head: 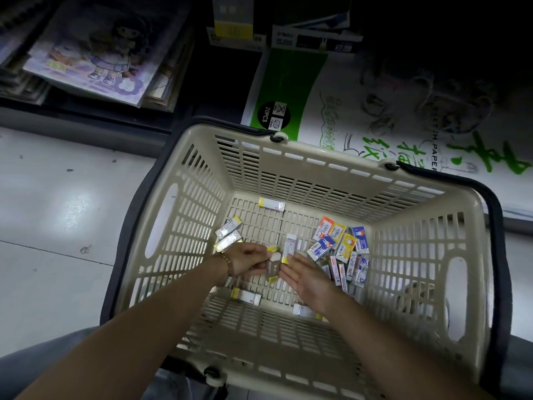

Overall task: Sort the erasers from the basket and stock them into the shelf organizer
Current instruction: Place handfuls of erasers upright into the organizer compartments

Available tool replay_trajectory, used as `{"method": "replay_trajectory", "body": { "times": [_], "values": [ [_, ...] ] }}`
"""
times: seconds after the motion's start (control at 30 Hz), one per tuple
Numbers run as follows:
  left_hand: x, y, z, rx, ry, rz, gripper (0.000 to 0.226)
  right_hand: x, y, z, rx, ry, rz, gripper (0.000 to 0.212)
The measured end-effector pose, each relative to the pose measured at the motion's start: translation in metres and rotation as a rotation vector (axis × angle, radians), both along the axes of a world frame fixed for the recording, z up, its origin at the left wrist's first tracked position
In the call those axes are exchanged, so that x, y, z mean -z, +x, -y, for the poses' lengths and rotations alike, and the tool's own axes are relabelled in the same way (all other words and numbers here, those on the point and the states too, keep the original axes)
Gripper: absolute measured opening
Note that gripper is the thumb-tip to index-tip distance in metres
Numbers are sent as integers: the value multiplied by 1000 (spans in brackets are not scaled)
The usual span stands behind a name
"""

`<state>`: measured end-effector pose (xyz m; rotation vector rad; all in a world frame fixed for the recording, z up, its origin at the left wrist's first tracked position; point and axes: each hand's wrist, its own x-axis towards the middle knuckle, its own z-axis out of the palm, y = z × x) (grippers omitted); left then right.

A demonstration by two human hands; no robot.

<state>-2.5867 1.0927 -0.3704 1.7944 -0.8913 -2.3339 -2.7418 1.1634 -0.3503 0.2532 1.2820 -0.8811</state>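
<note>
A beige slatted shopping basket (199,157) with dark handles stands on the floor in front of me. Several wrapped erasers lie on its bottom: yellow-and-white ones (271,204) at the left and back, and a pile of blue, orange and yellow ones (340,241) at the right. My left hand (248,259), with a bead bracelet on the wrist, is closed around a few yellow-and-white erasers (273,265). My right hand (310,277) is spread flat beside it, fingertips touching another yellow-and-white eraser (289,248). No shelf organizer can be made out.
A dark low shelf runs along the top, holding stacked illustrated notebooks (92,50) at the left and boxed goods (233,21) in the middle. A large green-and-white sketch paper pack (360,111) lies behind the basket. Light tiled floor (57,212) stretches to the left.
</note>
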Motion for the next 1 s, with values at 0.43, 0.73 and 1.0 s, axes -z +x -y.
{"method": "replay_trajectory", "body": {
  "times": [0.43, 0.73, 1.0],
  "values": [
    [-45, -12, 19, -84, -11, -117, 53, -43, -13, 14, -484, -300, -199, 27],
    [-58, 32, 25, -262, -97, 7, 27, -17, 2, 8, -822, -271, -376, 31],
    [-68, 48, 26, -346, -114, 96, 16, 16, 41, -3, -1052, -291, -563, 32]
  ]
}}
